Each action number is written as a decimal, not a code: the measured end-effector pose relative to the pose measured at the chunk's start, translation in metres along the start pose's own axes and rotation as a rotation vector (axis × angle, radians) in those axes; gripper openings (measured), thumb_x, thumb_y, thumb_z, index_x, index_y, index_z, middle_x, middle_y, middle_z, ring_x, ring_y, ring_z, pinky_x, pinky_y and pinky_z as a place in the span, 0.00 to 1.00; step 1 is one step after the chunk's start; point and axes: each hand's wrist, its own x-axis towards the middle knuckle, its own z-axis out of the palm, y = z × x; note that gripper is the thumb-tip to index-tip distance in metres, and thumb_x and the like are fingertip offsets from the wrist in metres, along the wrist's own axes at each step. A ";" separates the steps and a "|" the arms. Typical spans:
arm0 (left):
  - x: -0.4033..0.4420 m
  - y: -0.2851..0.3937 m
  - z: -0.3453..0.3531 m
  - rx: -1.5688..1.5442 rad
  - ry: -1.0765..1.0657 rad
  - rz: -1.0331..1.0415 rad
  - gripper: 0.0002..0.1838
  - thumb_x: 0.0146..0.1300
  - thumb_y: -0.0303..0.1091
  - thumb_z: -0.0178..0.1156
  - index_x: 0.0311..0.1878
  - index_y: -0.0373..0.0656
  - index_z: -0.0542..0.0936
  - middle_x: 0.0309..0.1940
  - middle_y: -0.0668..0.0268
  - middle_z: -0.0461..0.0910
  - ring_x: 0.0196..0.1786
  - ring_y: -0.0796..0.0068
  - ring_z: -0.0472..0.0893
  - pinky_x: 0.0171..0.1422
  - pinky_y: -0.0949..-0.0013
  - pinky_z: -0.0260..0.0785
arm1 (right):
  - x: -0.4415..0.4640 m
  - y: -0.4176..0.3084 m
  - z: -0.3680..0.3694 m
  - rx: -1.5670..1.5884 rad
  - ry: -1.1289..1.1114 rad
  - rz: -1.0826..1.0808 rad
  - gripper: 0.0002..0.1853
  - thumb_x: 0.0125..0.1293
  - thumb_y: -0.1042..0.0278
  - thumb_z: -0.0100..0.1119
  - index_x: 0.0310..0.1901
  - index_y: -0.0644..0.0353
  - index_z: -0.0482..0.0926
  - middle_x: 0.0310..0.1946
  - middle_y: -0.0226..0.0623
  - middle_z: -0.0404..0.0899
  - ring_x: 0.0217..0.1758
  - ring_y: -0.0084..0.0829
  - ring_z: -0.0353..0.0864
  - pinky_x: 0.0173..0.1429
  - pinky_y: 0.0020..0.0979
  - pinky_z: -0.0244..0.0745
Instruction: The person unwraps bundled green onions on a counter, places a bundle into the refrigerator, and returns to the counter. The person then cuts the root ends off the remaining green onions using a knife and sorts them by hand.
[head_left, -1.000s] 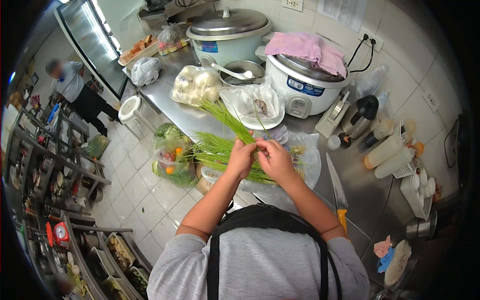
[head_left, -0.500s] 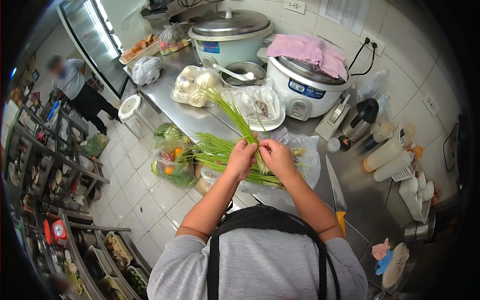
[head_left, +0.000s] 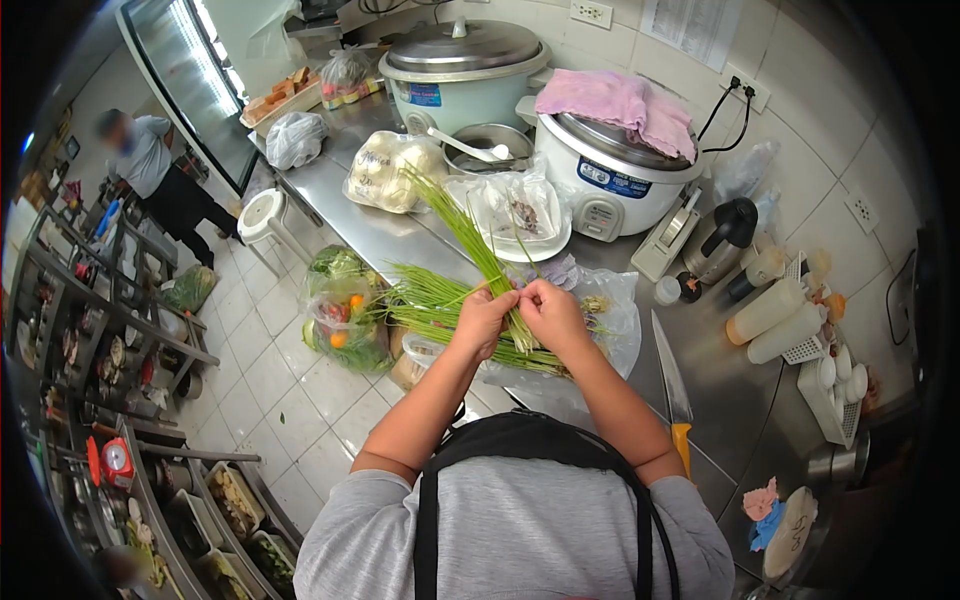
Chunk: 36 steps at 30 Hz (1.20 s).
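A bunch of long thin green stalks, which look like chives or spring onions [head_left: 462,222], is gripped in my left hand [head_left: 484,322] near its lower end. My right hand [head_left: 551,315] is closed beside it, thumb and fingers pinched at the edge of the bunch; what the pinch holds is too small to make out. Beneath both hands a larger pile of the same green stalks [head_left: 428,292] lies across a clear plastic bag [head_left: 622,300]. Some pale root ends show at the pile's right side.
A large knife [head_left: 672,370] with a yellow handle lies right of the bag. Behind stand two rice cookers [head_left: 600,178], a foam tray [head_left: 515,215] and a white bulging bag [head_left: 395,172]. Bagged vegetables [head_left: 345,320] are at the left. Another person [head_left: 160,170] stands at far left.
My hands have shifted very slightly, and the left thumb now reaches further across the bunch towards the right hand. The bunch's tip has tilted a little.
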 end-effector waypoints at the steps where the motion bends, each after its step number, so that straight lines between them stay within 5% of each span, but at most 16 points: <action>1: 0.000 0.000 0.000 0.003 -0.006 -0.011 0.11 0.54 0.25 0.53 0.41 0.37 0.68 0.30 0.67 0.72 0.29 0.79 0.74 0.31 0.79 0.67 | 0.000 0.003 0.001 0.000 0.003 0.016 0.05 0.49 0.71 0.54 0.27 0.63 0.73 0.21 0.41 0.76 0.23 0.36 0.76 0.28 0.32 0.70; 7: 0.004 -0.004 -0.001 0.036 -0.041 -0.014 0.11 0.54 0.25 0.53 0.41 0.37 0.69 0.33 0.65 0.74 0.34 0.77 0.75 0.37 0.77 0.68 | 0.006 0.011 0.003 0.361 0.000 0.075 0.07 0.51 0.70 0.54 0.30 0.65 0.73 0.22 0.40 0.75 0.24 0.28 0.75 0.29 0.27 0.69; 13: 0.001 -0.008 0.003 0.161 -0.066 0.016 0.11 0.55 0.25 0.53 0.43 0.38 0.69 0.35 0.65 0.75 0.35 0.78 0.75 0.39 0.76 0.68 | 0.012 0.015 -0.001 0.272 -0.098 0.089 0.07 0.51 0.71 0.54 0.31 0.66 0.74 0.24 0.36 0.76 0.27 0.23 0.74 0.33 0.25 0.69; 19: 0.005 -0.005 -0.002 0.026 -0.103 -0.064 0.09 0.56 0.25 0.52 0.41 0.40 0.69 0.33 0.64 0.74 0.36 0.76 0.75 0.41 0.73 0.69 | 0.009 0.014 -0.002 0.603 -0.091 0.215 0.04 0.57 0.73 0.50 0.31 0.64 0.71 0.22 0.28 0.72 0.23 0.15 0.69 0.27 0.18 0.66; 36: 0.017 0.006 -0.006 -0.258 0.027 -0.011 0.05 0.57 0.27 0.50 0.36 0.43 0.66 0.31 0.64 0.73 0.37 0.65 0.76 0.41 0.65 0.70 | 0.010 0.023 -0.036 1.236 0.096 0.306 0.04 0.63 0.66 0.43 0.37 0.55 0.64 0.33 0.37 0.74 0.26 0.20 0.69 0.33 0.23 0.67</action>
